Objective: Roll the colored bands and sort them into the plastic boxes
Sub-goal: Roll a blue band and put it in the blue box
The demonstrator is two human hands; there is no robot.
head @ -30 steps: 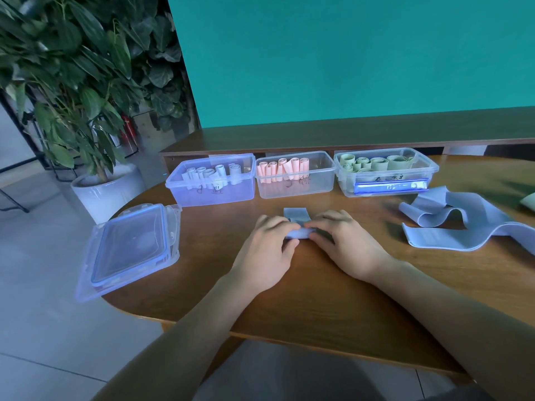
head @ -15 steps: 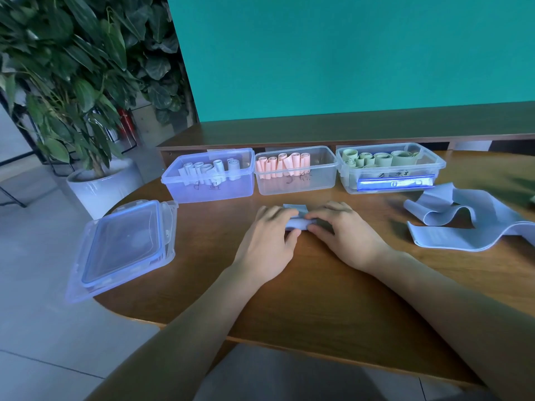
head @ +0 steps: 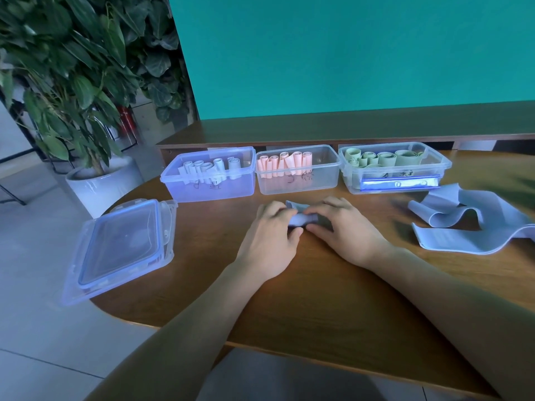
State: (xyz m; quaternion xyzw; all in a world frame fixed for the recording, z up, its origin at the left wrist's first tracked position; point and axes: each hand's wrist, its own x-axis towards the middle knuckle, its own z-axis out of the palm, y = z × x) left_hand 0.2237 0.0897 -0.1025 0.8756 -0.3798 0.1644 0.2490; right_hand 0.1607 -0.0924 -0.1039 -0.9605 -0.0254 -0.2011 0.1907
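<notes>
- The blue band (head: 298, 219) lies on the surface (head: 318, 290) just in front of the pink box (head: 298, 180), its roll running left to right.
- My left hand (head: 269, 244) pinches its left end and my right hand (head: 344, 233) its right; both are equally near.
- I judge it belongs in the blue box (head: 210, 186), left of the pink one.

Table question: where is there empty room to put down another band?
The table is bare between the lid and the left hand, and along the near edge below both hands. It is crowded in the back row of boxes and at the right by the loose blue bands.
</notes>
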